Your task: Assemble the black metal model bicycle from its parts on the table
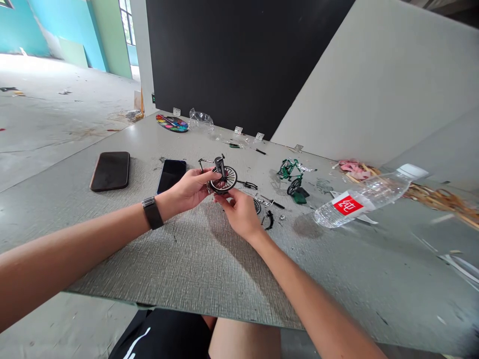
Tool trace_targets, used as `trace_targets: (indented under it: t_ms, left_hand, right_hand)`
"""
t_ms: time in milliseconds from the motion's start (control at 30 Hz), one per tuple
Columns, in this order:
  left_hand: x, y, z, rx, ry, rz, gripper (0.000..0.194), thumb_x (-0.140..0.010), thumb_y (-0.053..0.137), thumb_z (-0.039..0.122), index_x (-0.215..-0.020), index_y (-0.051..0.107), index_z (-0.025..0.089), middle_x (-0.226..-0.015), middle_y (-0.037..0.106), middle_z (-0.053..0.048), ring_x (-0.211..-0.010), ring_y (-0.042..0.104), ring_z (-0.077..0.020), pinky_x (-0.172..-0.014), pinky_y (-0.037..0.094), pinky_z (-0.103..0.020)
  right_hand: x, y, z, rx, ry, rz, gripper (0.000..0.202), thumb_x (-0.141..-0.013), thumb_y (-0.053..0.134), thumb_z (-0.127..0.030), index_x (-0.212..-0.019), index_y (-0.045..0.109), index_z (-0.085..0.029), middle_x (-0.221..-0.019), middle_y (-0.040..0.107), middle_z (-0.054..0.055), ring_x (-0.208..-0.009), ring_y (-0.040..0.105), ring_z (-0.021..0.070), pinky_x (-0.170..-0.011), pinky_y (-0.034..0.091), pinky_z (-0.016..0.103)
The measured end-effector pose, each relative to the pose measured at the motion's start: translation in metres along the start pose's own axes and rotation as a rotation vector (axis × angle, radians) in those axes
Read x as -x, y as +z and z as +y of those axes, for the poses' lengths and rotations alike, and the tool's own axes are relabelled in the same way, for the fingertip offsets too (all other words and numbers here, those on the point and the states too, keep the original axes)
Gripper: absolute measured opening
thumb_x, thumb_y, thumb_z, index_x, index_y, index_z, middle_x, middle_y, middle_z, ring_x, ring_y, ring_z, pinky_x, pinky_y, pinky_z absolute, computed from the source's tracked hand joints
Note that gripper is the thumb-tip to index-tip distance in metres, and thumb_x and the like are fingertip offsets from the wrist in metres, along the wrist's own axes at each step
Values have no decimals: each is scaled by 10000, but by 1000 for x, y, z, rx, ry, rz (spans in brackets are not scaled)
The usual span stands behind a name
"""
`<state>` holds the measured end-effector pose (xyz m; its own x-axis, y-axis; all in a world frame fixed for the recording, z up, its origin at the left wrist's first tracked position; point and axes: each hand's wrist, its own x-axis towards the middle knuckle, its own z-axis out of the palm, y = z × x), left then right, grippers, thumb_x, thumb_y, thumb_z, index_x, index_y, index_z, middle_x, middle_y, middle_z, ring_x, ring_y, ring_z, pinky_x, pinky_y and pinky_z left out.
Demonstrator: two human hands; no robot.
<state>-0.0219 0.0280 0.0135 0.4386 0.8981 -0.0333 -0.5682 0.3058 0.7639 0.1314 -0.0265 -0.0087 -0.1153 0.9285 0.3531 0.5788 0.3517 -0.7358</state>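
Between my hands, above the table, is a partly built black model bicycle point(229, 174) with one spoked wheel on its frame. My left hand point(194, 188) pinches it from the left, thumb lying by the wheel hub. From below right, my right hand point(239, 209) grips its lower edge with thumb and finger; the exact grip is partly hidden. Just right of my right hand lie loose parts: a black fork-like piece point(247, 185), a silver handlebar point(266, 200), a second wheel point(257, 206) partly covered by my hand, and a curved black piece point(270, 220).
A green model bicycle point(292, 174) stands to the right, near a clear water bottle point(359, 199). On the left lie a dark phone point(111, 171) and a blue-edged phone point(171, 174). Toward the back are a paint palette point(172, 123), clear plastic wrap point(201, 117) and a black panel point(239, 60).
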Motion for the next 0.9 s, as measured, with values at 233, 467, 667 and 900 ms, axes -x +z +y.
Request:
trace_targets:
  t_ms: [233, 467, 667, 900]
  left_hand:
    - [7, 5, 1, -28, -50, -33, 74, -826, 638, 21, -881, 657, 67, -844, 712, -78, -745, 676, -119, -759, 526, -235]
    - [8, 4, 3, -21, -43, -75, 83, -825, 643, 24, -894, 655, 69, -869, 722, -92, -774, 683, -129, -774, 531, -235]
    - [8, 6, 4, 24, -10, -24, 120, -807, 661, 20, -908, 657, 84, -871, 726, -82, -746, 671, -116, -732, 524, -221]
    - [7, 5, 4, 7, 4, -75, 74, -815, 658, 29, -875, 664, 72, -851, 716, -79, -751, 667, -114, -761, 527, -225]
  right_hand:
    - [-4, -7, 10, 101, -31, 62, 142, -856, 649, -232, -954, 747, -202, -771, 737, 18, -526, 515, 125, -535, 365, 258]
    - [-3, -13, 9, 78, -33, 41, 138, -842, 676, -265, -937, 756, -205, -749, 721, 5, -497, 470, 110, -517, 343, 258]
    - [-1, -8, 6, -12, -1, 12, 225, -861, 678, -367, -1001, 731, -199, -903, 748, 30, -525, 446, 108, -536, 372, 268]
    - [-2, -16, 1, 179, -191, 151, 101, -880, 628, -189, -931, 714, -196, -860, 688, 31, -602, 481, 128, -593, 394, 273]
